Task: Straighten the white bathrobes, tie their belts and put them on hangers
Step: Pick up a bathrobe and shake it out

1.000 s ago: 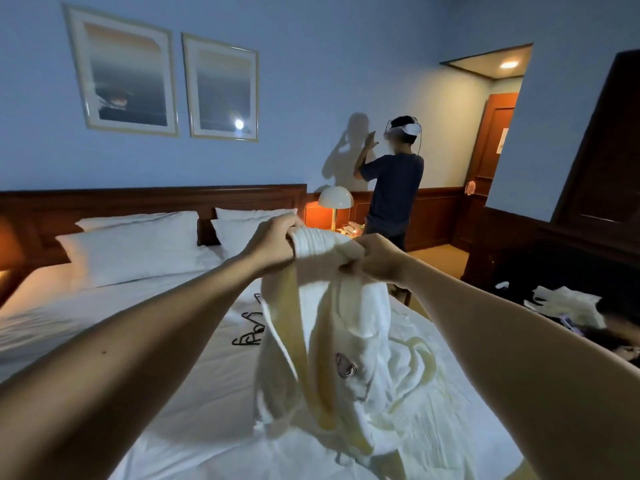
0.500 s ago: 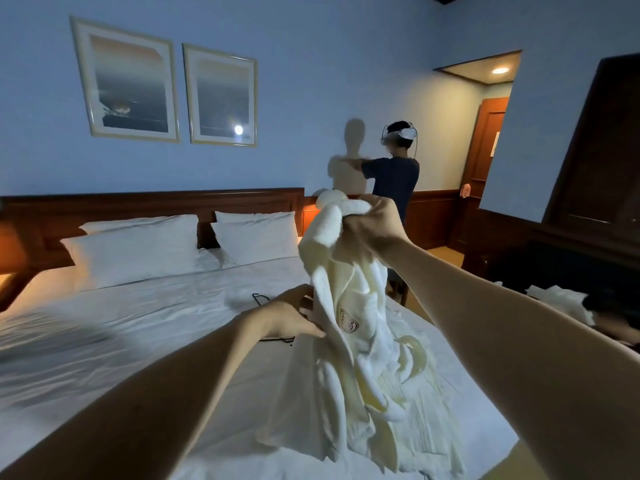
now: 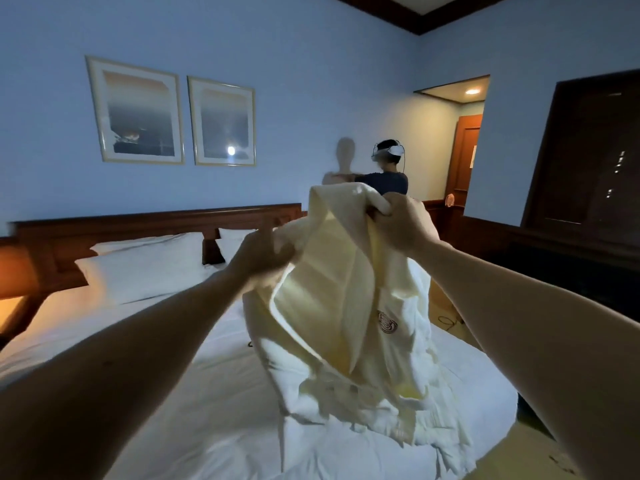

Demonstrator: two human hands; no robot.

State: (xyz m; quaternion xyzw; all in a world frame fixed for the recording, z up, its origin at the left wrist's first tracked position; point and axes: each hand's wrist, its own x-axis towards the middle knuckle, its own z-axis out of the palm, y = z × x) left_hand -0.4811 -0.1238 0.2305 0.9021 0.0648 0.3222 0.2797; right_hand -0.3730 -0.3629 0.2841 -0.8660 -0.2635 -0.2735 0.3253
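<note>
While both arms reach forward at frame centre, the right hand (image 3: 401, 223) grips the top edge of the white bathrobe (image 3: 346, 306), and the left hand (image 3: 258, 252), lower and blurred, seems to clutch its left edge. Hands apart. Robe hangs lifted, its lower folds resting on the white bed (image 3: 173, 375). Pillows (image 3: 145, 268) mid-left; two framed prints (image 3: 173, 112) upper left; another person (image 3: 389, 171) beyond, wearing a headset.
</note>
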